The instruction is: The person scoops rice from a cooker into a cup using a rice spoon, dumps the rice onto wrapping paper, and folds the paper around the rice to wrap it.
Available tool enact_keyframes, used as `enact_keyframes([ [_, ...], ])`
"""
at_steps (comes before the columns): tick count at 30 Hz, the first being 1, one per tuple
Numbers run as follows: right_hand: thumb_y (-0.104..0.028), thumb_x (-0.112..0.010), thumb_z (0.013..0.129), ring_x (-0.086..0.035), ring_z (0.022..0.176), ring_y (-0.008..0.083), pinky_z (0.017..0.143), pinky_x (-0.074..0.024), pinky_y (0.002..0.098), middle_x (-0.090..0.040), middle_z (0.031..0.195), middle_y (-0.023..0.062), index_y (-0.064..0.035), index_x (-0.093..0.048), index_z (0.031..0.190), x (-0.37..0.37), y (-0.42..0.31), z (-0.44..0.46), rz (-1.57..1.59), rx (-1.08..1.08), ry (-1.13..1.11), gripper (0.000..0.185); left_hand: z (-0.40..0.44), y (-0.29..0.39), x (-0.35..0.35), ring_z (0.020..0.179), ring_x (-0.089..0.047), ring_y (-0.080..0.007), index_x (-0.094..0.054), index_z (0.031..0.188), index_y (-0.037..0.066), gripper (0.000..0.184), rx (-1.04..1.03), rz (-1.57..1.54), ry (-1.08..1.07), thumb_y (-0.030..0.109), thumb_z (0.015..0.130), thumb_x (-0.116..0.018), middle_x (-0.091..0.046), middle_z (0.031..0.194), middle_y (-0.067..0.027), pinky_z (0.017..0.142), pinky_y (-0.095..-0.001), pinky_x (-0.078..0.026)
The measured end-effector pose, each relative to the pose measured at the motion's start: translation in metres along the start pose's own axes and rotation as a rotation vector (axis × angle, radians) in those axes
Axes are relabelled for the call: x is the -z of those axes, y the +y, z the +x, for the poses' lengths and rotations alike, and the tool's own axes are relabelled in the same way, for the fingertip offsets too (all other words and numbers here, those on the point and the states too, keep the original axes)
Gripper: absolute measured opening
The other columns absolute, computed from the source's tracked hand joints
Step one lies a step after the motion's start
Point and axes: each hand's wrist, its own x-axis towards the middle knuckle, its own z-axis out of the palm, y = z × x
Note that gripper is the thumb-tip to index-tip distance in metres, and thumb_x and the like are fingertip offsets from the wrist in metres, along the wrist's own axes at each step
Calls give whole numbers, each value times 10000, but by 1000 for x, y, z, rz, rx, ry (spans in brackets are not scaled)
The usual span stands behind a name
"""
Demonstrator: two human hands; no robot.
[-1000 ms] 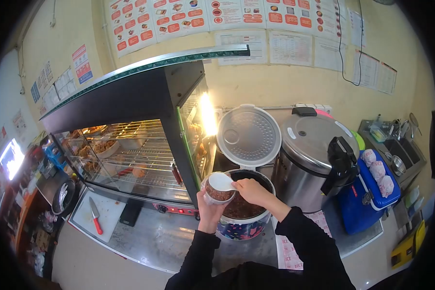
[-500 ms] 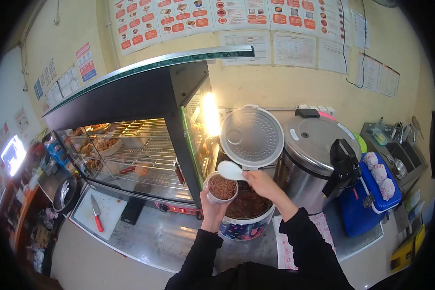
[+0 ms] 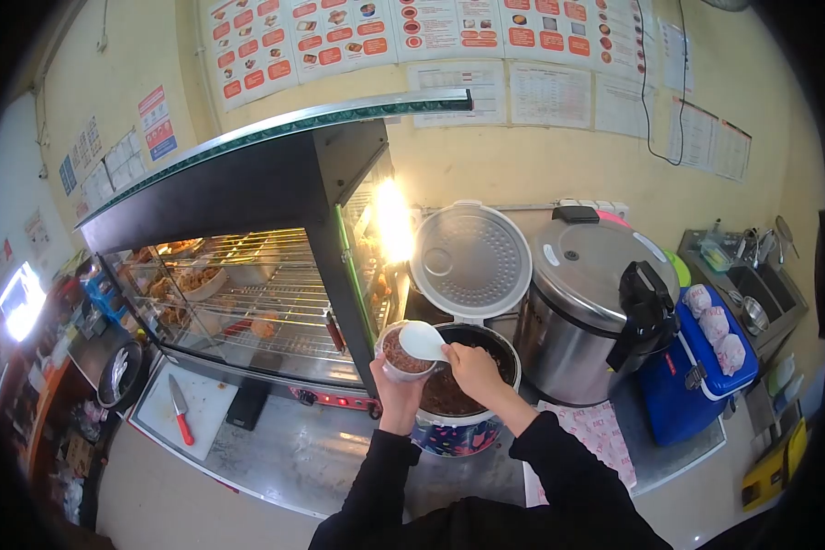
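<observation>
In my left hand [image 3: 399, 396] is a small clear cup [image 3: 396, 367] filled with reddish-brown grains. My right hand [image 3: 475, 371] grips the handle of a white paddle [image 3: 422, 340], whose flat blade lies over the cup's top and hides part of the grains. Both hands are at the left rim of an open rice cooker [image 3: 467, 433] with a dark floral body. Dark reddish-brown food [image 3: 451, 394] lies inside it. Behind it the cooker's pale lid [image 3: 472, 259] stands raised.
Left stands a glass warming cabinet [image 3: 266, 302] with fried food. Before it, a red-handled knife [image 3: 180, 410] lies on a white board [image 3: 206, 412]. Right are a large steel cooker [image 3: 573, 312], printed paper [image 3: 596, 440] and a blue cooler [image 3: 669, 394] topped with wrapped items [image 3: 713, 325].
Half a second ago the paddle was raised off the cup's back edge; now its blade is down over the grains. My right hand has moved slightly down and left with it.
</observation>
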Motion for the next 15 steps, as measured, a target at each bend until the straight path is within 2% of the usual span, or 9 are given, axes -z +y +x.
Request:
enact_keyframes([
  [2,-303,-393,894,-543,681,424,613,-404,485,-548,649,239,-7,-563,761,6,1,-1,-133,-22,21,366,-1,2,1,1160,-407,-298,-355,1258,97,553,-2,-28,-3,419,809,-375,-420,1250,-126,930,-500,-351],
  [5,-309,-394,894,-546,682,415,602,-404,484,-545,644,233,-14,-563,748,10,9,5,-159,-41,75,370,1,-1,6,1167,-399,-295,-358,1255,93,556,-5,-31,-3,420,806,-379,-420,1251,-125,936,-503,-346],
  [8,-312,-368,897,-567,668,409,614,-434,509,-577,666,228,-37,-555,732,15,12,12,-34,39,166,371,1,-5,7,1171,-394,-295,-359,1254,90,561,-4,-3,-11,423,802,-384,-421,1251,-127,944,-507,-338],
  [10,-315,-373,894,-552,686,432,646,-423,516,-570,689,242,-31,-578,792,9,2,3,128,92,-3,365,2,-5,5,1171,-395,-295,-357,1256,91,570,-15,5,6,427,797,-389,-423,1249,-130,949,-505,-334],
  [12,-280,-405,893,-534,675,421,588,-389,478,-548,675,240,-16,-567,773,-7,3,-9,102,50,-15,331,-1,1,3,1171,-394,-296,-354,1261,94,582,-6,1,20,433,789,-398,-415,1256,-132,952,-509,-330],
  [15,-291,-404,892,-537,649,413,583,-391,484,-537,635,236,-20,-544,729,4,11,-7,-27,48,30,345,0,4,5,1173,-391,-299,-353,1263,99,594,-21,-78,-7,438,779,-412,-407,1264,-132,952,-517,-327],
])
